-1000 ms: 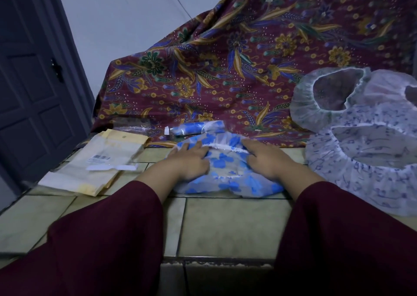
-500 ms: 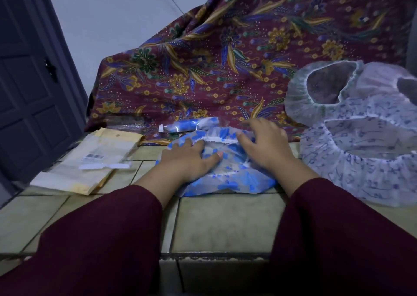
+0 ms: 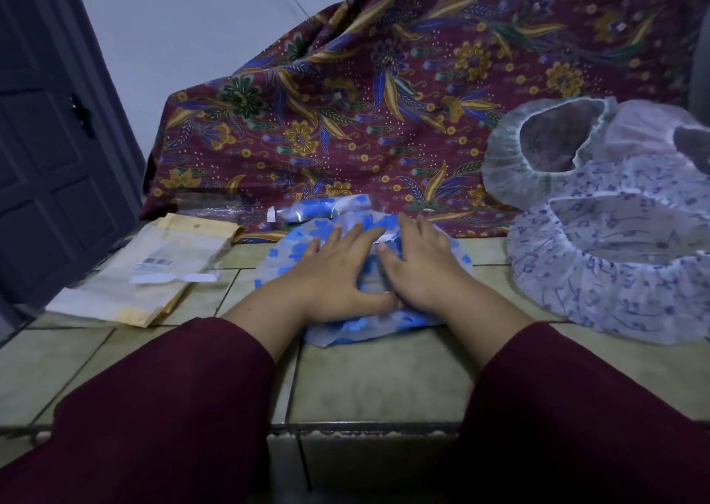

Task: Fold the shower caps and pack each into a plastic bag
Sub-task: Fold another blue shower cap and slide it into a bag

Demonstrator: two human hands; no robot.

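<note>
Blue-flowered plastic under both your palms: the blue shower cap (image 3: 388, 321) lies flattened on the tiled floor (image 3: 376, 380); your left hand (image 3: 338, 269) presses it with fingers spread straight; your right hand (image 3: 418, 265) lies flat beside it, thumbs nearly touching, gripping nothing; a packed blue cap in its bag (image 3: 322, 208) sits just beyond; spare patterned caps (image 3: 614, 265) pile at your right; flat envelopes (image 3: 153, 269) rest at your left, against the batik cloth (image 3: 384, 100).

Four loose shower caps: one blue-flowered cap (image 3: 345, 330) centre, three pale caps (image 3: 614, 284) right. One bagged cap (image 3: 322, 208). Two hands (image 3: 338, 269).
</note>
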